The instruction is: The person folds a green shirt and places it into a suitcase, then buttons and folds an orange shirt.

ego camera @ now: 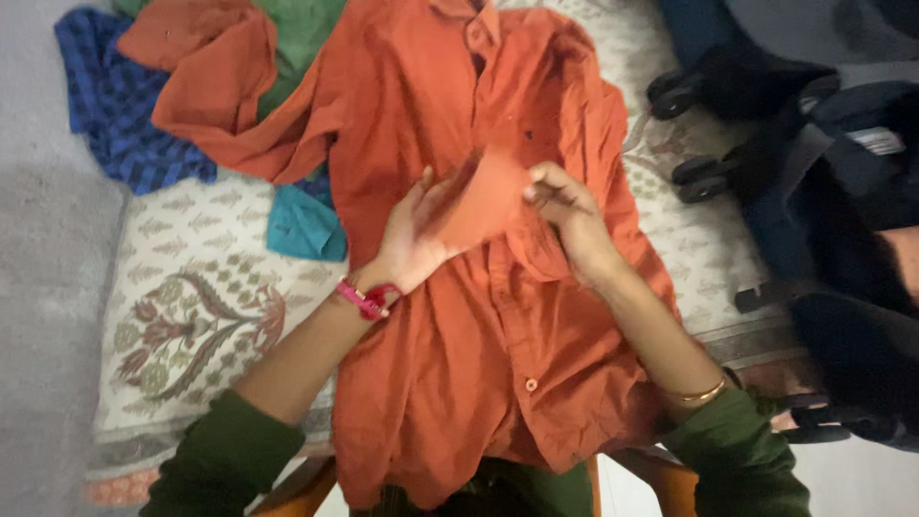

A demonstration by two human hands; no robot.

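An orange button-up shirt (498, 316) lies spread face up on a patterned cream cloth (182, 287). One sleeve (220, 105) trails off to the upper left. My left hand (414, 235), with a red band at the wrist, and my right hand (565, 206), with a gold bangle further down the arm, both grip a sleeve cuff (483, 196) lifted above the shirt's chest. The cuff is blurred.
A blue checked garment (115, 105), a green garment (302, 38) and a teal cloth (304, 225) lie at the upper left. Dark wheeled luggage (814, 163) stands along the right. Grey floor (43, 287) runs down the left.
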